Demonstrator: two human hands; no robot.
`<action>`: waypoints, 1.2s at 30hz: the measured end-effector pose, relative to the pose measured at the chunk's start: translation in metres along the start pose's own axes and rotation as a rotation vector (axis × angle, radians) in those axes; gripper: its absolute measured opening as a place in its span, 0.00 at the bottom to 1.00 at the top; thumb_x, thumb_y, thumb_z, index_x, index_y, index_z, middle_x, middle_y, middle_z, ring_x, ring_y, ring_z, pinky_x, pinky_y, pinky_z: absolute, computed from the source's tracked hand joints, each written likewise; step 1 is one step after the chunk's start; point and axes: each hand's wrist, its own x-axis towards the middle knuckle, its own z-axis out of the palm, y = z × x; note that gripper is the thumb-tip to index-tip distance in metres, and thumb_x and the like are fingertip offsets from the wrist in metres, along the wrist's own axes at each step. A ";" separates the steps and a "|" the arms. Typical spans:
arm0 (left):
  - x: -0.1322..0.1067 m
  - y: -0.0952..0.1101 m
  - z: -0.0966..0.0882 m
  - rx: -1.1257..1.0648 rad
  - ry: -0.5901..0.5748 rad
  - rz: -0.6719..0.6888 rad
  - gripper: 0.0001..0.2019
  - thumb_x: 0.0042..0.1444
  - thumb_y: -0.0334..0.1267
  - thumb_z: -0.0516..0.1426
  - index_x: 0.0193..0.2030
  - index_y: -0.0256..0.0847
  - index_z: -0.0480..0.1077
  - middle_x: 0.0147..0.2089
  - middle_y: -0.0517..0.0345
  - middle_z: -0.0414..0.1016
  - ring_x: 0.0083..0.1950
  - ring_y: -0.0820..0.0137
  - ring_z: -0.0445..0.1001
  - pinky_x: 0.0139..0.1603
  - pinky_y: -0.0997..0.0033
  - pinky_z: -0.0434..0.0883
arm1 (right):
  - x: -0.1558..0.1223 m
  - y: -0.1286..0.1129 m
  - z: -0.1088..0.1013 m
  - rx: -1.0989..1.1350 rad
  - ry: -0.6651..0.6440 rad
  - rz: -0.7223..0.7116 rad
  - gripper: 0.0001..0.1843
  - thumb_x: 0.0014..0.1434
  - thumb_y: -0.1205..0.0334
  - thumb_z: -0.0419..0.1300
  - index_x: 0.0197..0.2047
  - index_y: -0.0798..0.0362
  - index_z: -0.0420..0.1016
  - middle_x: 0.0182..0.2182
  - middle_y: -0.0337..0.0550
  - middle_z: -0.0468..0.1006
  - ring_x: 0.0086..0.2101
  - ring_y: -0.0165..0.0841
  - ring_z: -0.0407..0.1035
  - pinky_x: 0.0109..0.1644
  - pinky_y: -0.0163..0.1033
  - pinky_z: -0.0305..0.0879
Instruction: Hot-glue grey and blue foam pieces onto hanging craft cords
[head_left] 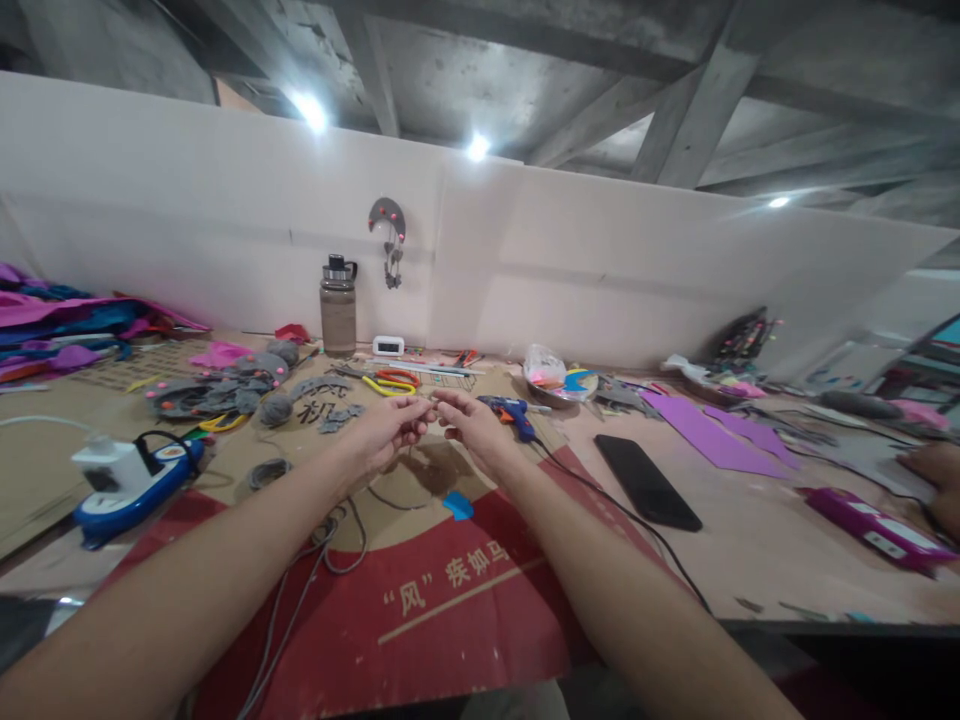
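Observation:
Over the middle of the cardboard sheet, my left hand (397,425) and my right hand (472,425) meet at the fingertips. Both are closed in a pinch, and whatever lies between the fingers is too small to make out. Below them, a thin grey cord (358,535) runs in loose loops down to the front edge. A small blue scrap (458,505) lies just under my right wrist. To the right of my right hand rests a blue glue gun (517,418). Grey felt pieces (341,418) are left of my left hand.
Behind the hands lie scissors (394,382), near a bottle (339,315) and small clock (388,346). A phone (646,480), purple sheets (712,435) and magenta power strip (874,530) are right, beside another person's hand (930,470). A blue power strip (139,495) sits left.

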 end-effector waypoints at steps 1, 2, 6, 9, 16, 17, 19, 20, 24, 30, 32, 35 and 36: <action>-0.001 0.000 0.001 0.003 -0.011 -0.004 0.10 0.48 0.38 0.62 0.32 0.33 0.70 0.31 0.58 0.70 0.23 0.83 0.64 0.20 0.84 0.60 | -0.001 0.001 0.000 0.011 -0.020 -0.007 0.21 0.49 0.53 0.61 0.46 0.50 0.72 0.34 0.38 0.74 0.31 0.25 0.65 0.32 0.30 0.59; -0.002 0.000 0.002 0.014 -0.020 -0.008 0.10 0.48 0.39 0.62 0.32 0.33 0.70 0.31 0.58 0.70 0.23 0.83 0.63 0.19 0.85 0.58 | -0.001 0.001 0.001 0.019 -0.034 -0.018 0.20 0.50 0.52 0.60 0.46 0.50 0.73 0.32 0.38 0.74 0.31 0.25 0.65 0.33 0.31 0.58; -0.003 -0.002 0.007 0.045 -0.047 -0.009 0.11 0.46 0.39 0.63 0.30 0.33 0.71 0.28 0.59 0.69 0.22 0.84 0.61 0.17 0.85 0.55 | -0.003 0.000 0.004 0.036 -0.015 -0.045 0.17 0.49 0.51 0.61 0.37 0.54 0.75 0.25 0.36 0.72 0.27 0.25 0.64 0.33 0.32 0.57; -0.003 -0.004 0.009 0.093 -0.060 -0.011 0.11 0.46 0.40 0.63 0.30 0.33 0.70 0.25 0.60 0.68 0.20 0.84 0.59 0.16 0.84 0.53 | -0.005 -0.003 0.007 0.114 -0.002 -0.045 0.16 0.46 0.50 0.63 0.32 0.55 0.73 0.26 0.36 0.72 0.28 0.25 0.64 0.36 0.34 0.60; -0.006 -0.001 0.010 0.499 0.075 0.085 0.12 0.50 0.45 0.57 0.31 0.36 0.69 0.20 0.63 0.64 0.18 0.80 0.57 0.18 0.79 0.52 | -0.005 -0.011 0.006 0.238 0.077 -0.029 0.13 0.49 0.53 0.61 0.28 0.54 0.67 0.28 0.37 0.73 0.30 0.26 0.67 0.40 0.35 0.65; -0.008 0.001 0.012 0.626 0.105 0.139 0.12 0.51 0.45 0.57 0.31 0.36 0.69 0.20 0.63 0.64 0.19 0.79 0.58 0.20 0.78 0.54 | -0.004 -0.012 0.004 0.272 0.112 -0.024 0.12 0.50 0.53 0.60 0.28 0.53 0.66 0.28 0.37 0.73 0.31 0.27 0.67 0.40 0.36 0.65; -0.013 0.005 0.018 0.871 0.105 0.265 0.10 0.50 0.43 0.57 0.27 0.37 0.70 0.21 0.62 0.67 0.22 0.76 0.61 0.24 0.76 0.57 | -0.002 -0.016 -0.001 0.355 0.176 -0.011 0.11 0.52 0.54 0.59 0.29 0.53 0.64 0.28 0.37 0.72 0.31 0.27 0.68 0.40 0.37 0.67; -0.016 0.007 0.021 0.961 0.072 0.306 0.10 0.50 0.42 0.57 0.27 0.37 0.71 0.23 0.61 0.69 0.24 0.75 0.63 0.25 0.75 0.58 | -0.002 -0.017 -0.003 0.395 0.196 -0.008 0.11 0.52 0.55 0.58 0.29 0.52 0.63 0.27 0.36 0.72 0.29 0.27 0.68 0.39 0.38 0.68; -0.025 0.001 0.029 1.120 -0.284 0.282 0.07 0.49 0.40 0.57 0.28 0.41 0.75 0.25 0.60 0.74 0.26 0.72 0.67 0.27 0.74 0.60 | -0.001 -0.019 -0.005 0.380 0.210 -0.006 0.08 0.54 0.58 0.57 0.30 0.52 0.61 0.21 0.29 0.64 0.17 0.20 0.55 0.30 0.33 0.67; -0.027 -0.010 0.022 1.207 -0.528 0.328 0.09 0.45 0.38 0.61 0.36 0.48 0.78 0.33 0.58 0.78 0.31 0.68 0.72 0.31 0.72 0.62 | 0.001 -0.012 -0.004 0.230 0.208 0.034 0.09 0.52 0.56 0.56 0.30 0.52 0.60 0.18 0.27 0.57 0.14 0.18 0.43 0.17 0.26 0.41; -0.027 -0.009 0.022 1.218 -0.529 0.345 0.08 0.46 0.38 0.61 0.35 0.48 0.78 0.33 0.57 0.77 0.32 0.67 0.71 0.32 0.72 0.62 | 0.002 -0.010 -0.004 0.194 0.207 0.039 0.11 0.51 0.55 0.57 0.29 0.52 0.60 0.18 0.26 0.56 0.14 0.18 0.42 0.17 0.26 0.40; -0.028 -0.006 0.024 1.220 -0.503 0.357 0.06 0.44 0.38 0.62 0.32 0.46 0.77 0.33 0.57 0.75 0.32 0.67 0.70 0.33 0.71 0.62 | 0.004 -0.008 -0.004 0.125 0.215 0.037 0.12 0.51 0.53 0.56 0.29 0.51 0.59 0.17 0.26 0.56 0.15 0.19 0.42 0.17 0.27 0.40; -0.028 -0.005 0.025 1.229 -0.499 0.349 0.07 0.43 0.38 0.63 0.32 0.46 0.77 0.34 0.57 0.75 0.33 0.67 0.70 0.33 0.72 0.62 | 0.004 -0.007 -0.004 0.099 0.218 0.035 0.12 0.51 0.53 0.56 0.28 0.51 0.59 0.17 0.26 0.55 0.15 0.19 0.43 0.17 0.27 0.40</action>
